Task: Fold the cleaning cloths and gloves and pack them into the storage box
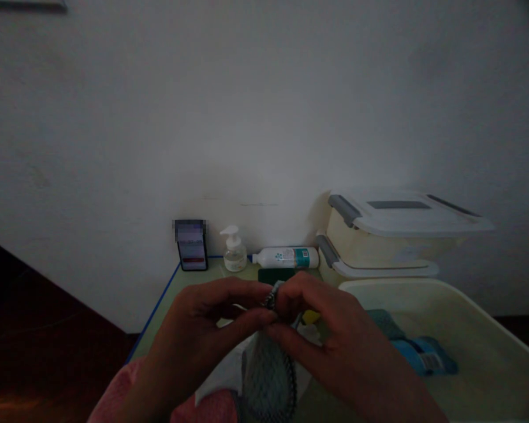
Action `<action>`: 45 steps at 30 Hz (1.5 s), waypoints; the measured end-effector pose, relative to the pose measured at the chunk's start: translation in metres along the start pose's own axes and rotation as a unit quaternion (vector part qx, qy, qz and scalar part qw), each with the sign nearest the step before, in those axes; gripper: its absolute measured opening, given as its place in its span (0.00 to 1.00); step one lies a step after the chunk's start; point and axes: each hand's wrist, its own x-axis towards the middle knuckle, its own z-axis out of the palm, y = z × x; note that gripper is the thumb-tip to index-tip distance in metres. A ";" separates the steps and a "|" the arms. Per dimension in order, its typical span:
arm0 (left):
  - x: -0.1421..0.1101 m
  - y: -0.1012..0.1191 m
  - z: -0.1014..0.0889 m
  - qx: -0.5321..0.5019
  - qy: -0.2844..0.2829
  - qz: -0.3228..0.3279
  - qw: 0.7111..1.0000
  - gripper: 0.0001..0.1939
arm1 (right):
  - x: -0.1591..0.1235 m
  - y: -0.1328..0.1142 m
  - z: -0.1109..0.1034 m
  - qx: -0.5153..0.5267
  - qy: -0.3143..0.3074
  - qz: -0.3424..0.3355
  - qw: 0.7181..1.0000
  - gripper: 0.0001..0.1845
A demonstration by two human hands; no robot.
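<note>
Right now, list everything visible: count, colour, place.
Wall: 1, grey, background
Floor: 1, reddish, left
Table: 1, green, lower centre
Fabric: 1, grey-green, lower centre
Sheet: count unclear, white, beside fabric
Phone: 1, dark, near wall
Pump bottle: 1, clear, beside phone
Bottle: 1, white, lying down
Lidded boxes: 2, cream, stacked right
Tub: 1, cream, right
Bundles: count unclear, teal-blue, in tub
Block: 1, dark green, centre
Object: 1, yellow, centre
Unidentified item: 1, grey, top left
Clothing: 2 patches, pink, bottom
Left hand: 1, bare, pinching fabric
Right hand: 1, bare, pinching fabric
</note>
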 end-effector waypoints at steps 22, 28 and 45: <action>-0.005 -0.007 -0.002 0.071 -0.014 0.066 0.995 0.07 | -0.005 -0.001 -0.007 0.035 -0.025 -0.006 0.999 0.03; -0.002 -0.007 -0.003 0.240 0.022 0.115 0.964 0.07 | -0.002 0.001 0.000 -0.017 0.013 0.025 0.999 0.05; 0.003 -0.017 -0.045 0.215 0.156 0.035 0.963 0.07 | -0.009 0.010 -0.021 -0.098 0.028 -0.008 0.995 0.14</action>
